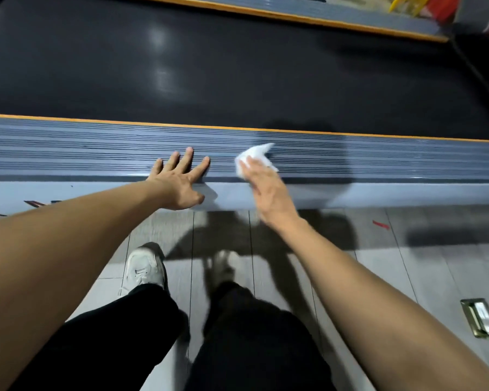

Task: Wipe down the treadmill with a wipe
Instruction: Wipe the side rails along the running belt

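The treadmill lies across the view: a black belt [209, 66] with a grey ribbed side rail [96, 148] edged in orange in front of it. My left hand [180, 182] rests flat on the rail's near edge, fingers spread, holding nothing. To its right, my right hand [266, 187] presses a crumpled white wipe [254, 155] onto the ribbed rail; the wipe sticks out past my fingertips. The hand looks slightly blurred.
The far side rail [322, 12] runs along the top. Below the treadmill is grey plank flooring [435, 263] with a metal floor plate [480, 317] at the right. My legs in black trousers and a white shoe [144, 268] stand close to the rail.
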Tool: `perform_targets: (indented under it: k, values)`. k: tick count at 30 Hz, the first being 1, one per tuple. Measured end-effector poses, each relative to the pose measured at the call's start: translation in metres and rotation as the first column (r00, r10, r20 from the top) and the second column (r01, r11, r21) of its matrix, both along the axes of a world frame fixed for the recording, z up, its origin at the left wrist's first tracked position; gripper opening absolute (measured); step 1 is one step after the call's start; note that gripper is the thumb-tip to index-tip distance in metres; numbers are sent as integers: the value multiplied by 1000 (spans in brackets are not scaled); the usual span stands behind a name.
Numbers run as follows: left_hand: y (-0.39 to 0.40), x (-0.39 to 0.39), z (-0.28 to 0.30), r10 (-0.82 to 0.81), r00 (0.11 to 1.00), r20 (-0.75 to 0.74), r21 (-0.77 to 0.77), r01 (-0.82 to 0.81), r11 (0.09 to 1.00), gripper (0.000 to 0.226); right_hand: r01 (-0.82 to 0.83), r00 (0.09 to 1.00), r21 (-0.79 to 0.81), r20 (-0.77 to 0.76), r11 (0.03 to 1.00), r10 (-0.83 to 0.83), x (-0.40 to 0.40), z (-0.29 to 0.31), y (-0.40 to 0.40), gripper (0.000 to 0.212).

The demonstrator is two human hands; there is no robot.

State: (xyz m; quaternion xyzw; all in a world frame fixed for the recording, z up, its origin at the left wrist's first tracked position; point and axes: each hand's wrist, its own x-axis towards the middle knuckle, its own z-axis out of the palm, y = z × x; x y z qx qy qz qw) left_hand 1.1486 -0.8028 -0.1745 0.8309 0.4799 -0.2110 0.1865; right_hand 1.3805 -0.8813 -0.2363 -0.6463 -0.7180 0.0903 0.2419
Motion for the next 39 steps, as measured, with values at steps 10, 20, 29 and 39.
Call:
perform_targets:
  k: [10, 20, 29, 39]
  values:
    - [-4, -1, -11, -4, 1000, 17, 34, 3, 999, 92, 287, 956, 99, 30, 953, -291, 60, -10, -31, 65]
    - [3, -60, -2, -143, 985, 97, 150, 128, 980, 88, -164, 986, 29, 43, 986, 162, -68, 13, 36, 49]
    - [-24, -145, -17, 72, 997, -7, 149, -70, 986, 101, 439, 895, -67, 117, 896, -430, -20, 14, 76, 45]
    - [-26, -138, -12, 89, 995, -43, 130, -83, 988, 98, -155, 979, -189, 104, 970, 176, -171, 19, 117, 58]
